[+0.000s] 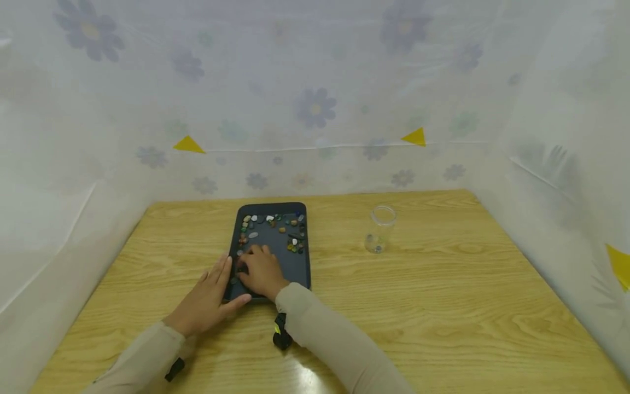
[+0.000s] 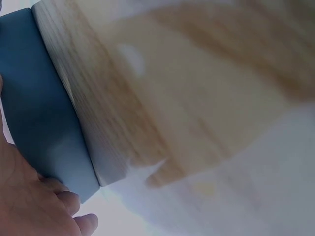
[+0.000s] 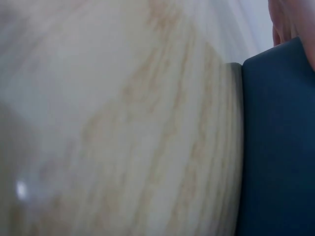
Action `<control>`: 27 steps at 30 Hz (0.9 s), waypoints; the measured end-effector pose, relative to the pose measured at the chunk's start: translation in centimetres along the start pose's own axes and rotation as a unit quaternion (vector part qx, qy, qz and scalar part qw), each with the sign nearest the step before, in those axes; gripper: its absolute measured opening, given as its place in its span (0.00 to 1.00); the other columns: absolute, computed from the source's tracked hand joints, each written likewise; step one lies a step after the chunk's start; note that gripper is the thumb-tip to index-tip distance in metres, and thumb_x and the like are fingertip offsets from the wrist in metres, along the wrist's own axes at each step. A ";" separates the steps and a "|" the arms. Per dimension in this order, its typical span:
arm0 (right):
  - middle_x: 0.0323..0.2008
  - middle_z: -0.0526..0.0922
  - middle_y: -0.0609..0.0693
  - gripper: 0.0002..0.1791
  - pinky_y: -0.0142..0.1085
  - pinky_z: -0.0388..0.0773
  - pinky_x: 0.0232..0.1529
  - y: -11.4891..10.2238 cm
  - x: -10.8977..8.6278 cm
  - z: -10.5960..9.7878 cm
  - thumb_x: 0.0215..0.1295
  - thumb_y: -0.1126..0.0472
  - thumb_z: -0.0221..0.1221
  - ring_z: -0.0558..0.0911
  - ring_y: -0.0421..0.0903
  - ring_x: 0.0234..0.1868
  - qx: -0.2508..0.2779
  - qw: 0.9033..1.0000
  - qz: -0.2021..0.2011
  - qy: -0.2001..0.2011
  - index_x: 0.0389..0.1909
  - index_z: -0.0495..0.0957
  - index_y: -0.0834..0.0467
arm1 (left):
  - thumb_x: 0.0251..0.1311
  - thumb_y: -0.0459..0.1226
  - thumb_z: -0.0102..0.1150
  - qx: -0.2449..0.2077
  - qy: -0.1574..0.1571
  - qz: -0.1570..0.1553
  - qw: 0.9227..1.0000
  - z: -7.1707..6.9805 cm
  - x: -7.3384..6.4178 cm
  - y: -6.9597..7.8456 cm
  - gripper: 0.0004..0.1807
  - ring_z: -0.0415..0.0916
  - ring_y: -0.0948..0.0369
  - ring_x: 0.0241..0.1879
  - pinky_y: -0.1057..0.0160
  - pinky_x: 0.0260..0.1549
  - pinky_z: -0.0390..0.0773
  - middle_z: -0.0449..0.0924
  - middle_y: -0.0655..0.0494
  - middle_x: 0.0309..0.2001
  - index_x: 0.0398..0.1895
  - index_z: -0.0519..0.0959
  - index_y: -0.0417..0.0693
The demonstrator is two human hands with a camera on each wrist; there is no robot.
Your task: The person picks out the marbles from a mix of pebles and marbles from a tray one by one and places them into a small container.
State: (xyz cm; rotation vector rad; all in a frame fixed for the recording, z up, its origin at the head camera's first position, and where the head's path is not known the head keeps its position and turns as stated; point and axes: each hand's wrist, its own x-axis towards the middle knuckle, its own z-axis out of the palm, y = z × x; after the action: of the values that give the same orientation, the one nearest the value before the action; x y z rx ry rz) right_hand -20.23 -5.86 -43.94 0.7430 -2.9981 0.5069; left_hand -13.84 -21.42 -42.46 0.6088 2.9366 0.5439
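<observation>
Tray, head view: the dark tray [image 1: 297, 271] is being supported by the wood-grain table [image 1: 443, 284], left of its middle.
Stones: small coloured stones [image 1: 282, 230] are being held within the tray, mostly along its left, far and right sides, some being clustered near the right wall.
Left hand: the tray's left rim is being touched by the left hand [image 1: 209, 298], its fingers being laid out straight and its thumb being spread toward the near edge; the rim is being touched rather than clasped.
Right hand: the left part of the tray is being reached into by the right hand [image 1: 264, 272], its fingers being bent downward; whether a stone is being pinched cannot be told.
Jar: a clear jar [image 1: 380, 230] is being supported by the table, right of the tray and well apart; a few small pieces are being contained at its bottom.
Sheeting: the table is being enclosed by pale flower-printed sheeting [image 1: 275, 109].
Tray wall, left wrist view: the outer wall is being shown at the left, left-hand fingers being seen at its lower end.
Tray wall, right wrist view: the outer wall is being shown at the right, beside the blurred table.
</observation>
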 end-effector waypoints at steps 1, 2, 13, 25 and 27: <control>0.51 0.75 0.43 0.09 0.37 0.73 0.47 0.0 0.0 -0.1 0.64 0.47 0.61 0.71 0.43 0.50 0.002 1.000 0.000 -0.002 0.43 0.82 0.42 | 0.63 0.64 0.45 0.000 0.000 0.000 1.000 0.0 0.0 0.0 0.54 0.43 0.42 0.72 0.35 0.64 0.48 0.37 0.35 0.74 0.73 0.44 0.30; 0.51 0.75 0.43 0.09 0.37 0.73 0.47 0.1 -0.1 -0.1 0.64 0.47 0.62 0.71 0.43 0.50 0.004 1.000 0.000 -0.003 0.42 0.82 0.43 | 0.63 0.64 0.45 -0.002 -0.001 -0.001 1.000 0.0 0.0 0.0 0.54 0.43 0.42 0.72 0.35 0.64 0.48 0.37 0.35 0.74 0.73 0.44 0.30; 0.47 0.78 0.47 0.09 0.36 0.76 0.48 0.9 -0.2 -1.7 0.64 0.52 0.62 0.75 0.46 0.50 0.034 0.999 -0.029 -0.021 0.43 0.83 0.49 | 0.63 0.64 0.46 -0.003 -0.001 -0.001 1.000 0.0 0.0 0.1 0.54 0.43 0.42 0.72 0.36 0.65 0.49 0.38 0.35 0.74 0.73 0.44 0.30; 0.42 0.79 0.46 0.07 0.35 0.76 0.42 3.5 -0.9 -4.2 0.64 0.52 0.62 0.77 0.45 0.46 0.053 0.998 -0.037 -0.014 0.36 0.80 0.50 | 0.63 0.65 0.46 -0.002 0.002 -0.001 1.000 0.1 0.0 0.0 0.54 0.42 0.42 0.72 0.35 0.65 0.48 0.37 0.36 0.74 0.74 0.43 0.31; 0.43 0.79 0.47 0.06 0.36 0.76 0.43 4.2 -1.1 -4.8 0.65 0.52 0.62 0.77 0.46 0.46 0.062 0.997 -0.037 -0.005 0.36 0.80 0.50 | 0.63 0.65 0.45 -0.001 0.003 -0.003 1.000 0.0 -0.1 0.1 0.54 0.42 0.42 0.72 0.35 0.65 0.48 0.37 0.36 0.74 0.74 0.43 0.31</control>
State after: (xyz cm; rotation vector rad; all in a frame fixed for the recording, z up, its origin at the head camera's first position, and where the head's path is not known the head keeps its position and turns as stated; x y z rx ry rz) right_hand -21.47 -0.34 -40.77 0.8642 -2.9563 0.6915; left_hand -13.76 -21.40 -42.41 0.6001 2.9411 0.5494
